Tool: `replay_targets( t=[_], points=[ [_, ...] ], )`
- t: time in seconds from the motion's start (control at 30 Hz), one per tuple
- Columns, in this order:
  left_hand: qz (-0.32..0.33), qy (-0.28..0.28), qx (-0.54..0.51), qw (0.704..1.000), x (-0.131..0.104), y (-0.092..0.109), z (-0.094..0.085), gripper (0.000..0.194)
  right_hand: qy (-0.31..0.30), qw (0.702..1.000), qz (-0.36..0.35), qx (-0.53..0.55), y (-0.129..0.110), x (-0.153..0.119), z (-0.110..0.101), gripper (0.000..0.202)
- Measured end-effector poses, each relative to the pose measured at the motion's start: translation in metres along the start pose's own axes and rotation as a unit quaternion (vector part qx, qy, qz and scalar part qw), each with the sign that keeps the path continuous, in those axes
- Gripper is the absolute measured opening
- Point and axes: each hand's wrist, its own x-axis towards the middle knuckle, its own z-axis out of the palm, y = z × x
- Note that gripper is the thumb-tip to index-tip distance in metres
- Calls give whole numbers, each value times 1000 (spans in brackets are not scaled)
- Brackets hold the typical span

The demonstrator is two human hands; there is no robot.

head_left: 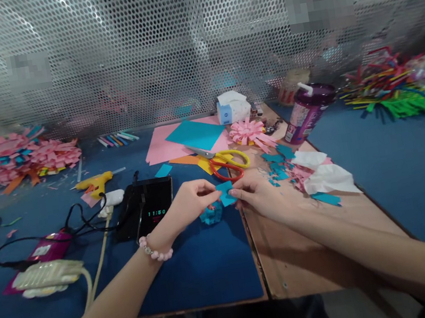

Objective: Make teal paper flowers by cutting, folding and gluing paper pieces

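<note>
A small piece of blue paper (225, 193) is held up between both hands above the table. My left hand (195, 200) pinches its left edge, and my right hand (257, 195) pinches the right edge. Just below it on the blue table lies a crumpled-looking blue paper piece (211, 216), partly covered by my left fingers. Beyond the hands rest scissors (231, 162) with yellow and red handles, over orange and yellow paper. Sheets of blue (195, 135) and pink paper (157, 145) lie farther back.
Left of me are a tablet (154, 200), a yellow glue gun (97, 183), cables and a power strip (49, 274). A pink paper flower (248, 133), a tissue box (232, 108) and a purple cup (310, 111) stand behind. Blue scraps and crumpled tissue (331, 179) lie right.
</note>
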Motion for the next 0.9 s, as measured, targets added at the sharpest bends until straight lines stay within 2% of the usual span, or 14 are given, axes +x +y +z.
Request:
replay_targets(
  t=[0.13, 0.3, 0.47, 0.6, 0.73, 0.9],
  points=[
    [11, 6, 4, 1000, -2, 2, 0, 16, -4, 1000, 6, 25, 4, 1, 0, 27],
    [26, 10, 1, 1000, 0, -2, 2, 17, -17, 999, 1, 37, 7, 1, 0, 33],
    [55, -11, -3, 998, 1, -5, 6, 23, -6, 1000, -8, -1, -2, -1, 1, 33],
    [73, -34, 26, 996, -2, -3, 8, 21, 46, 998, -36, -30, -1, -2, 2, 26],
    [63, -51, 39, 996, -6, 1, 9, 19, 74, 994, -31, -69, -2, -4, 0, 27],
    [45, -62, 58, 995, -6, 3, 8, 19, 62, 986, -63, -140, -11, -5, -4, 32]
  ],
)
